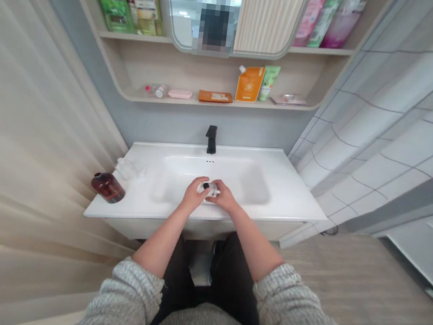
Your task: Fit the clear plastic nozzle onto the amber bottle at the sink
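Over the front rim of the white sink [257, 180], my left hand [193, 195] and my right hand [225, 197] meet around a small clear bottle [212, 189] with a black top [206, 186]. My left fingers curl about its left side, with the thumb close to the black top. The right hand closes on the other side, its fingertips against the bottle. A whitish bit shows between the hands; I cannot tell whether it belongs to the bottle or is a wipe. The bottle's lower part is partly hidden by the fingers.
A dark brown bottle [108, 187] and a crumpled white cloth or tissue [128, 168] occupy the counter's left end. The black faucet [211, 139] rises behind the basin. Above, a shelf [192, 101] holds an orange pouch [249, 84], a green tube [269, 83] and small items.
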{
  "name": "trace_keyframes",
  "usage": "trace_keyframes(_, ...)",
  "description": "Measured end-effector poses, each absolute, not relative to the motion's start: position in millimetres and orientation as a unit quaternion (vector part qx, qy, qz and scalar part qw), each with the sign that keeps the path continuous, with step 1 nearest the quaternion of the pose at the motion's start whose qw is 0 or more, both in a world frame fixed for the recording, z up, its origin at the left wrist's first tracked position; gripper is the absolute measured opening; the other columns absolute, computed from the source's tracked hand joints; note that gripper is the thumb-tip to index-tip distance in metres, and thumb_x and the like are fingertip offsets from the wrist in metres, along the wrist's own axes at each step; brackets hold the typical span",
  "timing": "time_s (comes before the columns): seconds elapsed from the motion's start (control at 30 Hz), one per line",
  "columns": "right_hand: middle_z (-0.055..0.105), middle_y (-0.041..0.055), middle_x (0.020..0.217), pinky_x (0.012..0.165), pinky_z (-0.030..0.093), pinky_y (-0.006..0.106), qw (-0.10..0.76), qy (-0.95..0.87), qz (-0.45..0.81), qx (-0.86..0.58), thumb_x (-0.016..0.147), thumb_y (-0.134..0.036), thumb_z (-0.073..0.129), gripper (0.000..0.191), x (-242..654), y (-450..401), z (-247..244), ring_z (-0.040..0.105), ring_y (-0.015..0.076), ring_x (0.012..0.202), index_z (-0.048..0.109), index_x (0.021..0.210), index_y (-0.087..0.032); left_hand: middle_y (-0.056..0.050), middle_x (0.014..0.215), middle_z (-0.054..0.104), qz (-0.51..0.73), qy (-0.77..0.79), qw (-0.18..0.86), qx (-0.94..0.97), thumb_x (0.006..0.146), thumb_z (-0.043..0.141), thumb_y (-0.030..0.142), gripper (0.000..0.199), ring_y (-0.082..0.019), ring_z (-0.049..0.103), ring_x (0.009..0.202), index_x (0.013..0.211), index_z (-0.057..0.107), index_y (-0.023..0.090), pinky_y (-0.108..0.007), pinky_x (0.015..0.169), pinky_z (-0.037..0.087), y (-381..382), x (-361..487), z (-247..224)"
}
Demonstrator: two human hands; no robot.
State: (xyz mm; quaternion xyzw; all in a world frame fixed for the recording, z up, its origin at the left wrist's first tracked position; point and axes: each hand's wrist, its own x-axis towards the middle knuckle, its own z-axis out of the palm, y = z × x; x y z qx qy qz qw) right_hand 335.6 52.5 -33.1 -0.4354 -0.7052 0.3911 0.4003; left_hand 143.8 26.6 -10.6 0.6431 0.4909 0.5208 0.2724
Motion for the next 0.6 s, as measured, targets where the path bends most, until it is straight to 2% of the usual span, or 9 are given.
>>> trace_keyframes(0.1,0.070,0.0022,0.112,0.081,0.055,0.036,0.399,-0.708,0.392,-0.431,0.066,-0.043,0.094,0.071,335.9,52.1,-32.8,0.067,0.0234,0.092,0.059,0.125,-0.026,-0.008,0.121,0.079,0.521,0.540,0.256,0.609,0.082,0.086,0.025,0.034,-0.026,0.074,0.121,0.114,0.077,0.022,-0.045,0.114,0.056,28.0,144.5,-12.3)
trace_keyframes(0.17,0.070,0.0015,0.110,0.080,0.054,0.036,0.393,-0.708,0.395,-0.434,0.065,-0.044,0.095,0.073,336.3,51.6,-32.3,0.066,0.0223,0.088,0.058,0.126,-0.026,-0.007,0.115,0.081,0.523,0.556,0.272,0.586,0.082,0.087,0.027,0.033,-0.025,0.076,0.115,0.113,0.077,0.022,-0.043,0.112,0.057,28.6,144.2,-15.5)
trace_keyframes(0.6,0.070,0.0004,0.110,0.079,0.054,0.036,0.393,-0.706,0.391,-0.441,0.065,-0.046,0.097,0.075,335.5,50.2,-30.6,0.065,0.0204,0.083,0.057,0.125,-0.027,-0.010,0.123,0.083,0.543,0.521,0.299,0.586,0.088,0.083,0.028,0.031,-0.027,0.078,0.119,0.118,0.078,0.022,-0.049,0.117,0.057,27.4,142.1,-18.5)
